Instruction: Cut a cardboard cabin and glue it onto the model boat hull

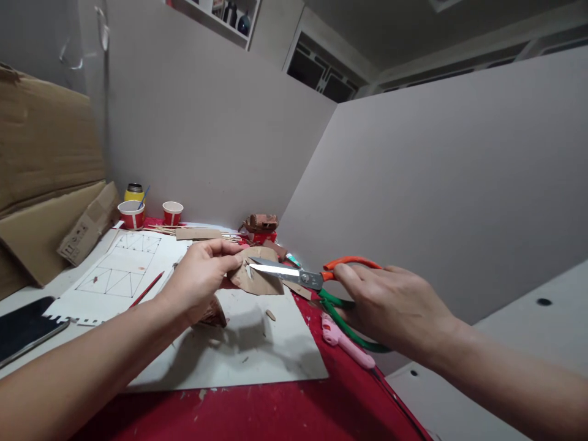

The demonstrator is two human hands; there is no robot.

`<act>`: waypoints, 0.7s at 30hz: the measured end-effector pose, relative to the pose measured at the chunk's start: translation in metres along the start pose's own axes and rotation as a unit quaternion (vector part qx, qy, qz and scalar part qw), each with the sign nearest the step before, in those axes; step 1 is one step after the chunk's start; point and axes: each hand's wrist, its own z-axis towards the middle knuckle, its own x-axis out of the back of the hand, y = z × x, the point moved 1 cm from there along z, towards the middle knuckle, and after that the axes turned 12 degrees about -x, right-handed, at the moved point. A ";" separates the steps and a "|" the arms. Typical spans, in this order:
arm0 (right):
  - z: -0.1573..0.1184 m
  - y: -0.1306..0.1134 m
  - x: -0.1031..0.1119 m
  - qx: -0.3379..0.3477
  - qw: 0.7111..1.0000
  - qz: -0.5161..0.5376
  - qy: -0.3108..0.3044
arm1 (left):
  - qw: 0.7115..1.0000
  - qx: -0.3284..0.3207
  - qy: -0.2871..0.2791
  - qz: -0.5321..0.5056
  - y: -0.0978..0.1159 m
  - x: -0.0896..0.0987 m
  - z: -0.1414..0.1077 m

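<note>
My left hand (197, 275) pinches the left edge of a brown cardboard piece (261, 283), held up above a white board (285, 349). My right hand (395, 300) is closed on scissors (305, 278) with one orange and one green handle. The slightly parted blades point left and lie across the cardboard piece, their tips near a small gap by my left fingertips. A brown patterned object (215, 313) stands on the board, partly hidden below my left hand. A small cardboard scrap (271, 315) lies to its right.
A pink glue gun (344, 343) lies on the red cloth (229, 416) at the right. Drawn paper (98, 306), a red pencil (147, 289) and a dark phone (27, 331) are at the left. Behind are red cups (173, 214), sticks and a yellow jar; cardboard sheets (46, 135) lean far left.
</note>
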 end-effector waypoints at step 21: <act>-0.023 -0.005 0.001 -0.067 0.964 0.185 -0.182 | 0.998 0.044 -0.047 -0.023 0.003 0.002 0.001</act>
